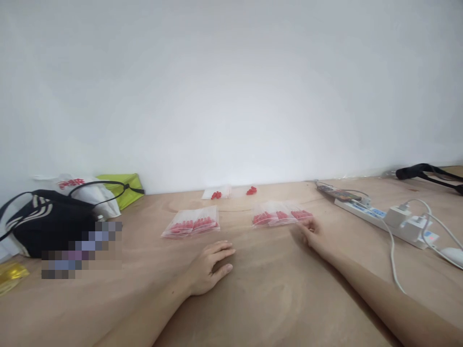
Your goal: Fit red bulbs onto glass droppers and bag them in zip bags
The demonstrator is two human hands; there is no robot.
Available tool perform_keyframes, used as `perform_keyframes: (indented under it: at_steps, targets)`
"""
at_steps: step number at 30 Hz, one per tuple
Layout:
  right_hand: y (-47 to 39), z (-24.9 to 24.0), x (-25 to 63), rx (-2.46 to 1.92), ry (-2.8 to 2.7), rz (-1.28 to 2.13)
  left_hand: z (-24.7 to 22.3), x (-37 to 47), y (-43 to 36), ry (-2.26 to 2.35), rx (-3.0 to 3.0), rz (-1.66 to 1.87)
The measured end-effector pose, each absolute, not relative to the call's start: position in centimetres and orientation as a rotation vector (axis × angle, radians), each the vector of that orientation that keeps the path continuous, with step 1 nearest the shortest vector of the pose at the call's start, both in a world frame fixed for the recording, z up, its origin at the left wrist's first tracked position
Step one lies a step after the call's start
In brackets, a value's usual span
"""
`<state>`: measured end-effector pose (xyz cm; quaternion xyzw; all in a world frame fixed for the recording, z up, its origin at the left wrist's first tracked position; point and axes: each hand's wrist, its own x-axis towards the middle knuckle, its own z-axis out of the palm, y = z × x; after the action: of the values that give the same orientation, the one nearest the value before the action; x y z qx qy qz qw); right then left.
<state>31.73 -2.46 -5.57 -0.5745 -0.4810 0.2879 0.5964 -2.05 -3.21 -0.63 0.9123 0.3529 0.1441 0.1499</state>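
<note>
My left hand (211, 267) lies on the wooden table with its fingers spread, holding nothing. Beyond it are overlapping clear plastic bags (191, 221) filled with small red pieces. To the right, more clear bags (277, 217) of red pieces lie in an overlapping row. My right hand (310, 232), slightly blurred, has its fingers curled together at the near edge of the rightmost bag (301, 215) and seems to pinch it. Farther back, one small pile of red pieces (216, 195) and another red pile (251, 191) rest on or in clear plastic near the wall.
On the right are a white power strip (372, 219) with chargers and cables, a phone-like device (338, 193) and a black strap-like object (423, 171). At left stand a black bag (54, 226), a white bag (104, 202) and a green bag (126, 185). Yellow tape (12, 274) lies nearer.
</note>
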Motion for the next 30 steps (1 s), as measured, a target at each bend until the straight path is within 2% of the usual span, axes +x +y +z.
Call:
perform_keyframes:
  at_steps: [5,9,30]
  targets:
    - [-6.2,-3.3,29.0,-1.305,-2.02,0.421,-1.2,-2.2,-3.0,1.104,2.642,0.417]
    - [-6.7,-2.6,28.2,-1.329,-2.353,0.361,-1.2,-2.0,-3.0,1.118,2.679,0.264]
    - [-5.9,-2.6,28.7,-1.367,-2.255,0.514,-1.0,-2.0,-2.8,1.131,2.62,0.32]
